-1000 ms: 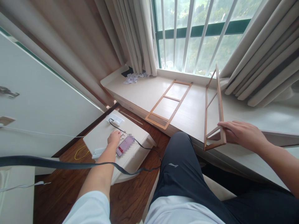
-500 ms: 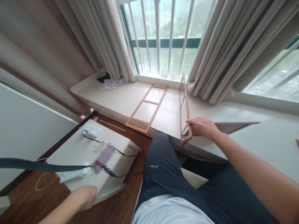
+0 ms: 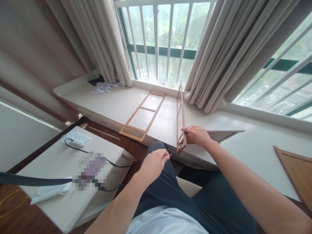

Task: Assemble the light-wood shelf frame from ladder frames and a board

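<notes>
My right hand (image 3: 197, 135) is closed around the near end of a thin wooden frame (image 3: 183, 120), which stands on its long edge on the white window ledge. Behind that hand, a flat panel (image 3: 224, 135) with a pale edge juts to the right, partly covered by my fingers. My left hand (image 3: 156, 162) hovers over my knee with its fingers pinched together; whatever they hold, if anything, is too small to make out. A second wooden frame (image 3: 143, 125), with crossbars, lies flat on the ledge to the left, its near end jutting past the edge.
A brown wooden panel (image 3: 296, 169) lies on the ledge (image 3: 243, 156) at the right. Paper scraps (image 3: 103, 87) sit at the far left. On the white side table (image 3: 95, 201) are a power strip (image 3: 51, 191), a socket block (image 3: 78, 139), cables and a blurred purple item (image 3: 94, 167).
My left hand has come from beside the side table up and right to above my knee. My right hand still grips the upright frame. The view has turned rightward, bringing the brown panel further in.
</notes>
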The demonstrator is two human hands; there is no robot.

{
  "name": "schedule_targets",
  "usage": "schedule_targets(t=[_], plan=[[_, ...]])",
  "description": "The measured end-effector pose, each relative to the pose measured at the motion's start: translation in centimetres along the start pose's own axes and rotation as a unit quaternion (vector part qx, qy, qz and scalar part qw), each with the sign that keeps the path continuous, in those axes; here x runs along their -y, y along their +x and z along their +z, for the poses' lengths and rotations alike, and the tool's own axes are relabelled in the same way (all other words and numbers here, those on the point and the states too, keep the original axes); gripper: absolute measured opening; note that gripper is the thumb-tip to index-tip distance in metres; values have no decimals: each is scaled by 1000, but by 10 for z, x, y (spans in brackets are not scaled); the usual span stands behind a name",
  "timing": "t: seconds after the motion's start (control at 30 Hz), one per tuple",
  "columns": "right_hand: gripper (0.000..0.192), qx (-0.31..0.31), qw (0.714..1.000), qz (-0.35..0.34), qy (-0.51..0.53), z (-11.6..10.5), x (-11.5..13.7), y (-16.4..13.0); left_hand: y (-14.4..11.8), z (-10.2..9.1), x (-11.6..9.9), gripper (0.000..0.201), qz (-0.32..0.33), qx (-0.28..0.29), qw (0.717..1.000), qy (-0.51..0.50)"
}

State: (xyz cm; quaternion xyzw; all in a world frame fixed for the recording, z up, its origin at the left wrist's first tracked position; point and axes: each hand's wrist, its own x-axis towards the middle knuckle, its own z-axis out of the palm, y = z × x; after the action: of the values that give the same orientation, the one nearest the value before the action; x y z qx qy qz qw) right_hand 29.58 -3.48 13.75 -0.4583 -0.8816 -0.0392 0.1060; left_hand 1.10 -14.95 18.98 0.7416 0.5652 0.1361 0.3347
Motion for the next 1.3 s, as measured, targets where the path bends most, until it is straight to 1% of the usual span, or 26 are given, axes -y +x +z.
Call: schedule_targets(t=[0.07,0.1,0.17,0.27,0.37,0.57,0.8,0.93,1.03,1.1,1.2,1.23,1.3], plan=[[27,-2,1000,2,-1,1,0,0,38,11,-1,24,0,-57,998,-39],[27,-2,1000,3,-2,1,0,-1,54,16,0,21,-2,-74,996,-50],[26,1,1000,1,-3,1,0,-1,80,25,0,17,-1,-90,995,-53],[25,2,1000,0,-2,1,-1,0,106,32,-5,15,14,-103,994,-21],[25,6,1000,1,1,-1,0,0,123,35,-13,16,20,-115,993,19],[25,15,1000,3,6,-4,0,1,139,37,-23,19,28,-113,991,65],[26,16,1000,6,2,-5,1,1,143,36,-28,21,40,-102,990,92],[28,14,1000,11,6,-3,0,1,147,33,-31,20,54,-112,989,86],[28,11,1000,18,12,-1,0,1,153,35,-26,17,51,-111,992,27],[27,10,1000,20,17,-2,0,2,157,39,-20,16,45,-97,992,-60],[29,17,999,33,23,-3,1,3,160,50,-11,13,34,-91,974,-204],[31,19,999,41,25,-4,1,4,160,53,-9,12,31,-99,967,-233],[41,22,998,57,32,-3,0,5,159,59,-8,12,31,-120,958,-260]])
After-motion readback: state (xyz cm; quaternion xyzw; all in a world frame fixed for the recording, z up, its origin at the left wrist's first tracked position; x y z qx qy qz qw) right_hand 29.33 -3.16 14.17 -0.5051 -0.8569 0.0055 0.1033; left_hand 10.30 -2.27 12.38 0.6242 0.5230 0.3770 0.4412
